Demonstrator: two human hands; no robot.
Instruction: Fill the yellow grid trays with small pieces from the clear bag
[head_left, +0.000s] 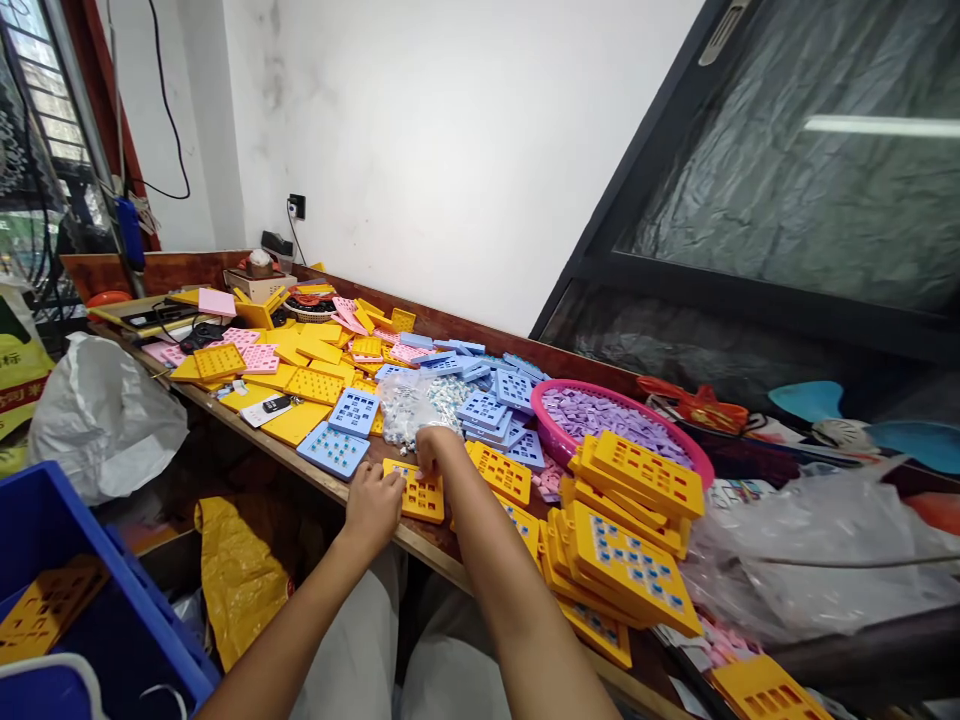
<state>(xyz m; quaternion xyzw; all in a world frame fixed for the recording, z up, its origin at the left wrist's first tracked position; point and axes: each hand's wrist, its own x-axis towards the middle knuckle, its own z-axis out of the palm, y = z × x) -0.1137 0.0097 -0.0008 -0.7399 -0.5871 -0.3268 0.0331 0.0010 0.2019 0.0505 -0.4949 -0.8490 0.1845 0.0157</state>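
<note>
A yellow panel with square holes [421, 495] lies at the table's front edge between my hands. My left hand [373, 503] rests at its left side, with fingertips on the panel's edge. Over the panel's upper right part, my right hand [436, 447] is bent downward with its fingers together; what they hold, if anything, is hidden. Just beyond is a clear plastic bag [405, 405] of small white pieces, beside a loose heap of white and teal pieces [448, 395]. A blue panel with teal pieces in it [334, 449] lies to the left.
Stacked yellow panels [630, 560] stand at the right, before a pink basin [550, 430] of purple pieces. Blue panels [487, 410] and many yellow panels [319, 350] spread behind. A blue bin [112, 570] stands lower left. Clear plastic sheeting [817, 560] lies far right.
</note>
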